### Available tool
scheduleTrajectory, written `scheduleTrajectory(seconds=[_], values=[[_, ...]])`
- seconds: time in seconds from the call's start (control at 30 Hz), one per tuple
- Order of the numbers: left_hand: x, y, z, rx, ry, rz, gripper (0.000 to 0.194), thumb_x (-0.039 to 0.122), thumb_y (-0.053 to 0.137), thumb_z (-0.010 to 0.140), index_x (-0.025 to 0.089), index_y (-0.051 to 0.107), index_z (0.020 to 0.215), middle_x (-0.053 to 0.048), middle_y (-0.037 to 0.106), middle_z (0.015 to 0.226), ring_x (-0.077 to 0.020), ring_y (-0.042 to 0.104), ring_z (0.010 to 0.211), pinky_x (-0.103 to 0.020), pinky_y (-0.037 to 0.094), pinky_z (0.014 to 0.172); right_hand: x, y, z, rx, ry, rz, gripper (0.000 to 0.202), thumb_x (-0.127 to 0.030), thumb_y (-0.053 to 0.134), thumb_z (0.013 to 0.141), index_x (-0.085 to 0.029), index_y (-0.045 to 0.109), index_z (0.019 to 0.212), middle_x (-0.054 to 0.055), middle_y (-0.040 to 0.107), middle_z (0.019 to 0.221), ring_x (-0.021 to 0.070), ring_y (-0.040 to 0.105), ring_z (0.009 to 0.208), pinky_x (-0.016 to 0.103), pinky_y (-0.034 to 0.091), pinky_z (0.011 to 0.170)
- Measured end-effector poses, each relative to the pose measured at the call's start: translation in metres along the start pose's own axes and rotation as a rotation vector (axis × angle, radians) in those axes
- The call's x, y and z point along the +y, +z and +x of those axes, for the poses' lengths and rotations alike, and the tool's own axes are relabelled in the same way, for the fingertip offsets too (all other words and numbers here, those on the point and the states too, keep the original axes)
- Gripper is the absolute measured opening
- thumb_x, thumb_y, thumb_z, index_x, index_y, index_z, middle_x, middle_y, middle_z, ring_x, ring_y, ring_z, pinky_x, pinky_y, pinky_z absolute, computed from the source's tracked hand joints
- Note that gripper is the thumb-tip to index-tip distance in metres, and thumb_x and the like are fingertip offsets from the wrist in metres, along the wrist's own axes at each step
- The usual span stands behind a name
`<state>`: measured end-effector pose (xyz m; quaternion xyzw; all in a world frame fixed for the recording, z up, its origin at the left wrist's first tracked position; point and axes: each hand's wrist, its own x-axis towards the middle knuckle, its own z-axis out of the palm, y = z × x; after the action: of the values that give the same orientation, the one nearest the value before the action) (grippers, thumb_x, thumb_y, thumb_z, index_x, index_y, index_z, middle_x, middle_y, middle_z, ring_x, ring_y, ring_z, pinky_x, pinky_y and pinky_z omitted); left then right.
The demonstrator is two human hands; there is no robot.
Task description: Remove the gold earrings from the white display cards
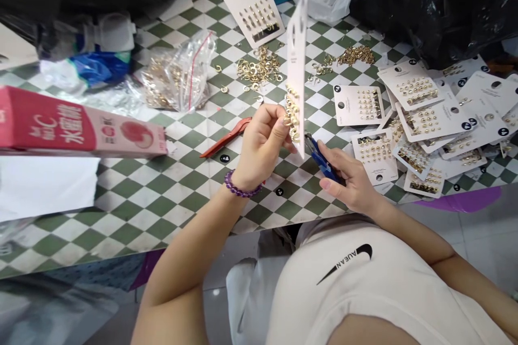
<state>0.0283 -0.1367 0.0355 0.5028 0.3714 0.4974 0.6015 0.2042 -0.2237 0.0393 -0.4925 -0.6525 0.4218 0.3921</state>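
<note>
The left hand [265, 140] pinches an edge-on earring card [298, 59], lengthwise up the view; the right hand [351, 179] grasps blue-handled pliers [322, 163], nose toward it.

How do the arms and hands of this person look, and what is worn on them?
No sleeve shows on the left forearm or right forearm, and the left hand and right hand are ungloved. A bracelet of round purple beads circles the left wrist; no bracelet shows at the right wrist.
</note>
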Motion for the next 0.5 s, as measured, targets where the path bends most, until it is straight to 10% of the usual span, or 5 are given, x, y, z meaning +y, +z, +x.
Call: scheduleTrajectory(seconds=[0.5], values=[[-0.0009,-0.0007,0.005,-0.019,-0.117,-0.194,0.036,0.051,0.077,0.066,0.022,0.057,0.073,0.002,0.053,0.068,-0.0074,0.051,0.056,-0.017,0.05,0.051,-0.001,0.0025,-0.0027,0.001,0.027,-0.01,0.064,-0.044,0.061,0.082,-0.028,0.043,0.141,0.005,0.053,0.097,0.0115,0.042,0.07,0.021,0.04,0.049]])
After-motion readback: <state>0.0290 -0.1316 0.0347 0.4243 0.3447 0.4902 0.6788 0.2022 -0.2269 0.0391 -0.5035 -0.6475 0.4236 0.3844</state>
